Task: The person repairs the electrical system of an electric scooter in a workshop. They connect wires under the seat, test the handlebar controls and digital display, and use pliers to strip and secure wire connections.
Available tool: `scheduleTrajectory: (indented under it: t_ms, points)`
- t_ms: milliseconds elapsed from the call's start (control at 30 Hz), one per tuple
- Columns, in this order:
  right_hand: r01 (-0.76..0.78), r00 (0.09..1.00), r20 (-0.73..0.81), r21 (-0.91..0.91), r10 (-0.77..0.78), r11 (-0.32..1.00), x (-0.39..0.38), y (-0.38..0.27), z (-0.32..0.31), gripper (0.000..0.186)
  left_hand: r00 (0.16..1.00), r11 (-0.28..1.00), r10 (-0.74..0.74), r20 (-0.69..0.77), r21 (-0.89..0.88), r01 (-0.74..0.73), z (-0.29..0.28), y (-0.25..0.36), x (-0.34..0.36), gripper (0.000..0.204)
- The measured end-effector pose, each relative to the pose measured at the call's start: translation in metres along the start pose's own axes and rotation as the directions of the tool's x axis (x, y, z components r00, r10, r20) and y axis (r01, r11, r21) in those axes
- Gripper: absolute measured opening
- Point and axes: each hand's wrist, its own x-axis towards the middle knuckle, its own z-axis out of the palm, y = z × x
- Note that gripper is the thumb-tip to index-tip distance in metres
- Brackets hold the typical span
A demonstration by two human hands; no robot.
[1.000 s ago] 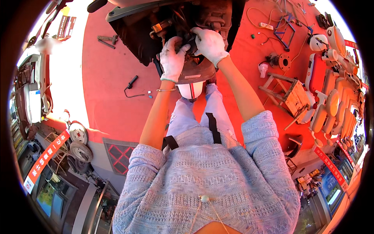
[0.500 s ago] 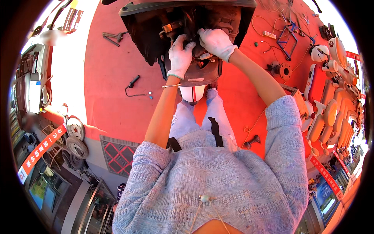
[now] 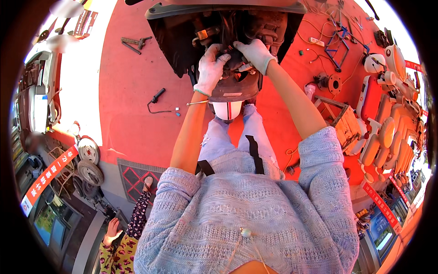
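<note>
Both my hands wear white work gloves and reach into the open underside of a black vehicle body panel (image 3: 171,48), apparently part of a scooter. My left hand (image 3: 211,71) is closed, its fingers curled and thumb pressed in beside a bundle of dark wires (image 3: 229,27). Facing it from the right, my right hand (image 3: 258,55) pinches at the same dark spot. What the fingertips grip is lost in the shadow. An orange-marked metal part (image 3: 207,33) sits above my left hand. Below the hands lies a brown-black curved cover (image 3: 232,89), above a white piece with red and black stripes (image 3: 226,110).
On the red floor to the left lie a handlebar grip with a cable (image 3: 157,97) and a metal tool (image 3: 137,43). To the right are a blue metal frame (image 3: 337,48), a round hub (image 3: 334,83), a wooden crate (image 3: 346,125) and orange seats (image 3: 394,141). Another person's hand (image 3: 112,230) shows at lower left.
The panel and both hands sit slightly further right and lower in view. My right hand has drawn back a little. Another person has come into view at lower left.
</note>
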Motion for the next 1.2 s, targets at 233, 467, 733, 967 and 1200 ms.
scheduleTrajectory:
  t_ms: [233,467,733,967,1200]
  points:
    - [-0.028,0.997,0.075,0.192,0.014,0.981,-0.001,-0.004,-0.001,0.021,0.992,0.996,-0.087,-0.093,-0.007,0.086,-0.007,0.032,-0.006,0.024]
    - [0.129,0.991,0.008,0.261,-0.136,0.957,-0.016,-0.006,0.011,0.020,0.932,0.906,0.209,-0.296,0.416,-0.071,0.008,0.032,0.005,0.032]
    - [0.401,0.915,-0.025,-0.074,-0.403,0.913,-0.010,0.024,-0.005,0.028,0.996,0.897,0.048,0.072,0.436,-0.075,-0.012,0.025,0.016,0.034]
    - [0.506,0.862,0.020,0.012,-0.506,0.862,-0.016,0.039,-0.005,0.031,0.996,0.921,-0.026,0.080,0.391,-0.008,-0.002,0.023,0.042,0.031]
    - [0.449,0.893,-0.021,0.084,-0.449,0.890,-0.020,0.031,0.011,0.028,0.992,0.930,0.020,-0.126,0.367,0.027,0.012,0.021,0.026,0.034]
